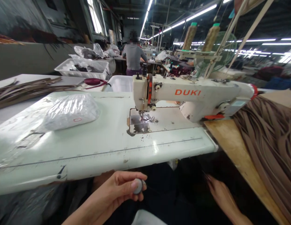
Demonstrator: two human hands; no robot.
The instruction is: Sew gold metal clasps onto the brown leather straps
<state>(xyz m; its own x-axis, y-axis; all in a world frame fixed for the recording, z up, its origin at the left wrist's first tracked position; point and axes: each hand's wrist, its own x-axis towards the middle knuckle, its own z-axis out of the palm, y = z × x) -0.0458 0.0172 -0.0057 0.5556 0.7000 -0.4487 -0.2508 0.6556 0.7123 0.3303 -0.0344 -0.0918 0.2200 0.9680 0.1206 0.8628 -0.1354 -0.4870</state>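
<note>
My left hand (pixel 117 190) is below the front edge of the pale green sewing table (pixel 100 150), fingers pinched on a small grey round object (pixel 137 186). My right hand (pixel 219 192) is lower right, in shadow under the table edge; its fingers look curled, and what they hold, if anything, is hidden. A white DUKI sewing machine (pixel 189 93) stands on the table, its needle (pixel 142 115) over the metal plate (pixel 139 123).
A clear plastic bag of white material (pixel 70 112) lies on the table's left. Brown strips (pixel 269 137) are piled on a wooden board at right, more strips (pixel 25 89) at far left. White bins (pixel 84 68), thread cones (pixel 189 36) and a person (pixel 134 56) are behind.
</note>
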